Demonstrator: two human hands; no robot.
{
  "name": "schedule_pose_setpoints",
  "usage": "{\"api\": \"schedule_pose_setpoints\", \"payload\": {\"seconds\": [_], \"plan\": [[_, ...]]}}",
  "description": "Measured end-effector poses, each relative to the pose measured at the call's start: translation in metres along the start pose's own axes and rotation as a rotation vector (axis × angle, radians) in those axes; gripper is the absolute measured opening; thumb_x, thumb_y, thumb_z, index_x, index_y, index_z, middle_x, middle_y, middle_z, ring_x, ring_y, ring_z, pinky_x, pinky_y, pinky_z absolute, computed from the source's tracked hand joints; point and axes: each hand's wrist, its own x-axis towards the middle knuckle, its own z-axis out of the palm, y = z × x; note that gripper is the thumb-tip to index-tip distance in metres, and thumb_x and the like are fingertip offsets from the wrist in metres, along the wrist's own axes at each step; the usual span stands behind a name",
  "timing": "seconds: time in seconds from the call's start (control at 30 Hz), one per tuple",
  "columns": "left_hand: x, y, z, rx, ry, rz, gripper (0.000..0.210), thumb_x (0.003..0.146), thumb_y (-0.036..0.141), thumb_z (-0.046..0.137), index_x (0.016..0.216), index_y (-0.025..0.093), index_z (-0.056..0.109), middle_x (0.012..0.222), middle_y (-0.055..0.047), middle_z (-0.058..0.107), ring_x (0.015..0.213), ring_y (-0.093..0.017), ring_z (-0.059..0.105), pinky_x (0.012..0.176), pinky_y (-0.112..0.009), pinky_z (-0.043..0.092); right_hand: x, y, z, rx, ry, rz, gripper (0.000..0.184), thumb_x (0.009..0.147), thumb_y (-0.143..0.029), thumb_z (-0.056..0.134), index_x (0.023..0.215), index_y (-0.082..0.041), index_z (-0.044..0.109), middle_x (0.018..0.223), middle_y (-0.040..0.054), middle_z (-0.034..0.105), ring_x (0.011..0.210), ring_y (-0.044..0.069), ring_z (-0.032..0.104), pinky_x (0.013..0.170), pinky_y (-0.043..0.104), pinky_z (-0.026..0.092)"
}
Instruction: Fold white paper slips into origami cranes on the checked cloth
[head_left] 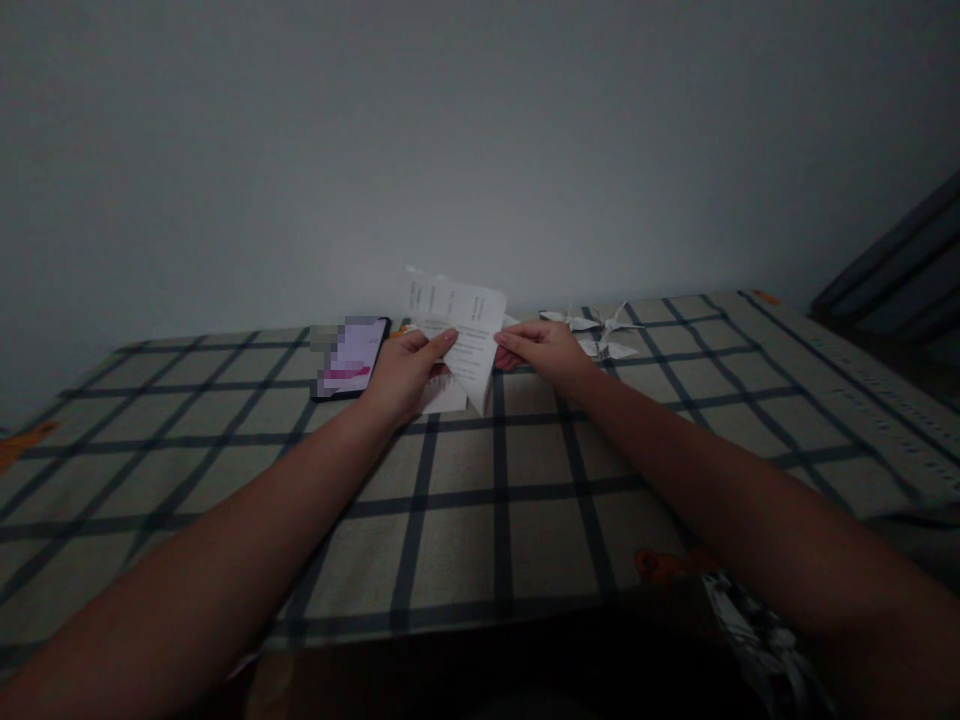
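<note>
Bare forearms, nearest the camera, reach in from seven o'clock (225,530) and four o'clock (720,470) over a bench (536,560) spread with checked cloth. They meet at a printed paper sheet (469,335) tilted up in the middle of the view. The left hand (405,375) pinches it from nine o'clock, thumb flat on the print; the right hand (544,350) nips its three o'clock edge between thumb and fingertips. Such thin paper should prove nearly weightless, limp across its face, quick to crease and easy to tear, so edges and corners look the safest hold. More white paper (444,397) shows below the left hand; whether it is joined cannot be told. A phone (352,358) lies at nine o'clock, folded paper birds (611,350) at three. No container can be made out.
</note>
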Motion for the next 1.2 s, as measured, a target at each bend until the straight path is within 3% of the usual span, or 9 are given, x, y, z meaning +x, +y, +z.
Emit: {"api": "schedule_pose_setpoints", "payload": {"seconds": [0.37, 0.97, 1.2], "plan": [[-0.0037, 0.0034, 0.0021, 0.016, -0.018, -0.020, 0.035, 0.067, 0.041, 0.087, 0.088, 0.014, 0.077, 0.101, -0.013, 0.078, 0.090, -0.024, 0.073, 0.077, -0.034, 0.059, 0.0020, 0.0043, -0.0016, -0.002, -0.009, -0.041, 0.023, 0.082, -0.039, 0.073, 0.081, -0.017, 0.074, 0.074, 0.0040, 0.073, 0.067, 0.013, 0.068, 0.069, 0.030, 0.060], [-0.0076, 0.0083, 0.0060, -0.008, -0.017, -0.029, 0.039, 0.069, 0.043, 0.085, 0.092, 0.012, 0.076, 0.102, -0.015, 0.077, 0.087, -0.023, 0.073, 0.075, -0.034, 0.060, 0.0011, -0.0022, 0.0011, 0.000, 0.073, 0.030, 0.016, 0.082, -0.033, 0.071, 0.079, -0.017, 0.071, 0.072, 0.0027, 0.071, 0.064, 0.011, 0.065, 0.069, 0.028, 0.060], [-0.0043, 0.0042, 0.0038, 0.019, -0.023, -0.016, 0.039, 0.070, 0.048, 0.083, 0.080, 0.012, 0.075, 0.093, -0.013, 0.077, 0.083, -0.021, 0.072, 0.077, -0.033, 0.060, 0.0001, -0.0044, 0.0023, 0.055, 0.078, 0.056, 0.012, 0.084, -0.028, 0.070, 0.078, -0.017, 0.071, 0.071, 0.0023, 0.071, 0.063, 0.012, 0.066, 0.068, 0.028, 0.059]]}}
